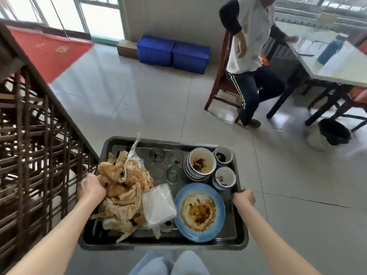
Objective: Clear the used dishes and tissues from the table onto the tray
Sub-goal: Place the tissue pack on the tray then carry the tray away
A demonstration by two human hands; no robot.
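Both hands grip the dark rectangular metal tray (239, 238): left hand (91, 187) on the left rim, right hand (243, 199) on the right. Stained crumpled tissues (123, 192), stacked blue-rimmed bowls (201, 163) and small clear glasses (156, 154) fill it; any tilt could slide them off.

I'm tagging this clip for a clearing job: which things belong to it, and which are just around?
Job: tray, used tissues, blue plate, stacked bowls, glasses, left hand, right hand.
Around: blue crates, seated person, blue bottle, bin.
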